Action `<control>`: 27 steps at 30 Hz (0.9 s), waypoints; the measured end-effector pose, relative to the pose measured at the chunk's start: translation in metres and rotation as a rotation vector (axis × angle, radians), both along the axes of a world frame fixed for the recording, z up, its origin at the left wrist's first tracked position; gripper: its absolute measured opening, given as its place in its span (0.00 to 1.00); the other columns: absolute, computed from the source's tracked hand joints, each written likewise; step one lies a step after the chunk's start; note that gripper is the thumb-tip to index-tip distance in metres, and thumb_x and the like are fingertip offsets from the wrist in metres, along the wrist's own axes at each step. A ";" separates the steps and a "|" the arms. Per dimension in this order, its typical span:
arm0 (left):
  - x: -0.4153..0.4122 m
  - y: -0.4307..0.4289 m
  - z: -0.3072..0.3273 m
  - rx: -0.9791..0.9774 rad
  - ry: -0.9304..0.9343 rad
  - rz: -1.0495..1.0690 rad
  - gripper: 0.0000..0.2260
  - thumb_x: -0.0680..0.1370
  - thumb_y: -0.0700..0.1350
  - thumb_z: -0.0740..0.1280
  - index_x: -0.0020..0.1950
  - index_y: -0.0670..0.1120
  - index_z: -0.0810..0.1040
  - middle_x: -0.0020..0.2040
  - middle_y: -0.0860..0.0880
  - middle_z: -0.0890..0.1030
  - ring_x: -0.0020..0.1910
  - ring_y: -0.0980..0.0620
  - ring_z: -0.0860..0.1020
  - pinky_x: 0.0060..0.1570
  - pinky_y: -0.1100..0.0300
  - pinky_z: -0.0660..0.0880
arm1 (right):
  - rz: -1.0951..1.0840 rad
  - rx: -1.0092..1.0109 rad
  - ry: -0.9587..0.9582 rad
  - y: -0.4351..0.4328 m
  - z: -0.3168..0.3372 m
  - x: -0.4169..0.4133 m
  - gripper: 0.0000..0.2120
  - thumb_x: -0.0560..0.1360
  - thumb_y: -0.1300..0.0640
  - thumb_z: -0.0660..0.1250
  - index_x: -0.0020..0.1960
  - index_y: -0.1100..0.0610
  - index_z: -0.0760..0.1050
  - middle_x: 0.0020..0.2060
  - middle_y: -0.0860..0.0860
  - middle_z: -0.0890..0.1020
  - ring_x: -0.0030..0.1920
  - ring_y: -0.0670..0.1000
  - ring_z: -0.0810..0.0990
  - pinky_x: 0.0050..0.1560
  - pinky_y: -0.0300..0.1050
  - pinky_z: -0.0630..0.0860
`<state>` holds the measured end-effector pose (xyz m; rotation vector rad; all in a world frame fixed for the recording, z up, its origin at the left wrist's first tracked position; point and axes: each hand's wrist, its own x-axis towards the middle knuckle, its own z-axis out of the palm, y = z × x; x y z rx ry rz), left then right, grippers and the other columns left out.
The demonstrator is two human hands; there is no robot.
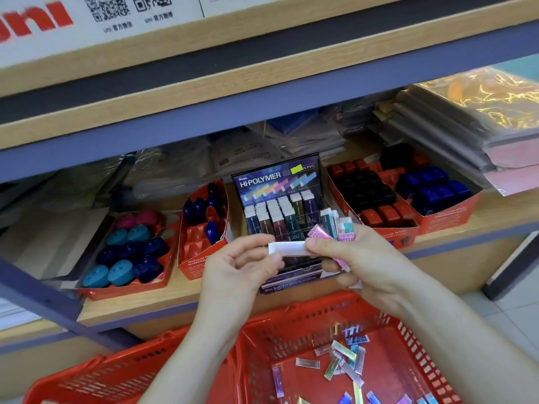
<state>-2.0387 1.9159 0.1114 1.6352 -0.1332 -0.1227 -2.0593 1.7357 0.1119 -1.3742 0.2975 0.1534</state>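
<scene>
The dark display box (277, 182) is sitting on the wooden shelf (131, 307). It is holding rows of thin erasers standing up on end, with white tops and dark sleeves. To its left, a red tray (131, 288) is holding round sharpeners in teal, dark blue and pink. A second red tray (201, 266) beside it is holding a few blue and red ones. On the right, another red tray (388, 230) is holding black and red blocks, and the last tray (449, 218) is holding blue ones.

Down below, a red basket (291, 313) is holding a loose pile of shiny erasers (341, 363), lying this way and that. Another red basket (87, 380) is sitting next to it on the left.

The white eraser (287, 247) is being held up in the air, right in front of the display box and above the basket. It is lying flat, with its long side going from left to right. The left hand (242, 263) is pinching its left end between thumb and finger. The right hand (358, 258) is pressing its thumb on the right end. That hand's fingers are also curling tight around a bunch of erasers (338, 225), which are pointing up and away.
</scene>
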 end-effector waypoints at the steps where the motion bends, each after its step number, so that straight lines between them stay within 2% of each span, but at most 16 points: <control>1: 0.002 0.002 0.001 0.013 -0.016 -0.016 0.12 0.70 0.36 0.74 0.51 0.46 0.83 0.44 0.45 0.86 0.43 0.50 0.85 0.44 0.62 0.80 | -0.002 0.005 0.002 0.001 0.000 0.001 0.06 0.74 0.61 0.72 0.46 0.58 0.76 0.33 0.51 0.77 0.27 0.44 0.67 0.22 0.35 0.56; 3: 0.005 0.005 0.004 0.044 -0.063 -0.036 0.12 0.68 0.37 0.75 0.50 0.46 0.83 0.44 0.46 0.86 0.43 0.50 0.84 0.44 0.63 0.79 | -0.008 0.012 0.022 0.003 -0.001 0.002 0.05 0.74 0.61 0.72 0.46 0.58 0.76 0.33 0.52 0.79 0.27 0.44 0.68 0.22 0.34 0.56; 6: 0.012 0.008 0.009 0.165 -0.168 -0.019 0.07 0.67 0.44 0.75 0.44 0.47 0.84 0.40 0.47 0.85 0.39 0.51 0.83 0.43 0.61 0.80 | 0.013 0.043 0.082 0.006 -0.003 0.004 0.05 0.75 0.57 0.71 0.45 0.58 0.78 0.32 0.52 0.80 0.27 0.44 0.68 0.21 0.34 0.57; 9: 0.026 0.010 0.014 0.230 -0.215 0.048 0.04 0.69 0.45 0.75 0.41 0.47 0.84 0.36 0.48 0.84 0.36 0.51 0.82 0.39 0.56 0.79 | 0.001 0.091 0.126 0.008 -0.008 0.007 0.08 0.77 0.54 0.69 0.50 0.59 0.78 0.32 0.52 0.79 0.27 0.45 0.68 0.20 0.34 0.58; 12: 0.050 0.015 0.016 0.268 -0.225 0.147 0.02 0.72 0.41 0.75 0.42 0.47 0.84 0.36 0.48 0.85 0.38 0.48 0.84 0.45 0.49 0.82 | -0.086 0.231 0.131 0.004 -0.009 0.010 0.06 0.78 0.59 0.66 0.53 0.61 0.75 0.34 0.54 0.79 0.28 0.46 0.70 0.20 0.35 0.60; 16: 0.075 0.017 0.006 0.429 -0.286 0.166 0.02 0.73 0.42 0.74 0.42 0.49 0.84 0.36 0.53 0.85 0.38 0.56 0.83 0.46 0.53 0.82 | -0.193 0.468 0.073 -0.001 -0.006 0.011 0.08 0.77 0.68 0.59 0.55 0.65 0.73 0.39 0.59 0.81 0.33 0.50 0.76 0.23 0.37 0.69; 18: 0.083 0.014 -0.002 0.534 -0.350 0.155 0.03 0.73 0.43 0.75 0.40 0.51 0.84 0.35 0.55 0.84 0.39 0.59 0.82 0.47 0.55 0.81 | -0.218 0.468 0.070 -0.002 -0.006 0.011 0.10 0.78 0.68 0.60 0.58 0.69 0.74 0.41 0.60 0.83 0.34 0.50 0.80 0.23 0.36 0.71; 20: 0.089 0.010 -0.007 0.628 -0.426 0.145 0.05 0.73 0.44 0.74 0.40 0.52 0.82 0.36 0.58 0.82 0.39 0.61 0.80 0.47 0.60 0.79 | -0.225 0.442 0.075 -0.002 -0.007 0.011 0.11 0.79 0.66 0.61 0.60 0.70 0.74 0.40 0.59 0.85 0.34 0.50 0.82 0.20 0.34 0.67; 22: 0.092 0.006 -0.009 0.703 -0.515 0.115 0.01 0.74 0.44 0.73 0.45 0.50 0.83 0.38 0.57 0.81 0.40 0.61 0.79 0.46 0.63 0.78 | -0.225 0.428 0.072 -0.002 -0.008 0.011 0.12 0.80 0.65 0.62 0.61 0.70 0.74 0.38 0.57 0.84 0.32 0.49 0.82 0.19 0.33 0.64; 24: 0.097 0.004 -0.012 0.801 -0.628 0.066 0.05 0.75 0.45 0.73 0.49 0.46 0.84 0.41 0.53 0.82 0.41 0.57 0.79 0.47 0.62 0.76 | -0.232 0.414 0.060 -0.001 -0.007 0.011 0.12 0.79 0.65 0.62 0.61 0.68 0.75 0.40 0.57 0.85 0.33 0.48 0.82 0.19 0.33 0.64; 27: 0.103 0.001 -0.019 0.923 -0.823 -0.026 0.07 0.74 0.43 0.73 0.50 0.42 0.83 0.45 0.48 0.81 0.43 0.50 0.79 0.46 0.54 0.78 | -0.266 0.399 0.067 0.000 -0.006 0.010 0.09 0.79 0.65 0.64 0.59 0.62 0.75 0.44 0.57 0.83 0.37 0.50 0.85 0.19 0.33 0.62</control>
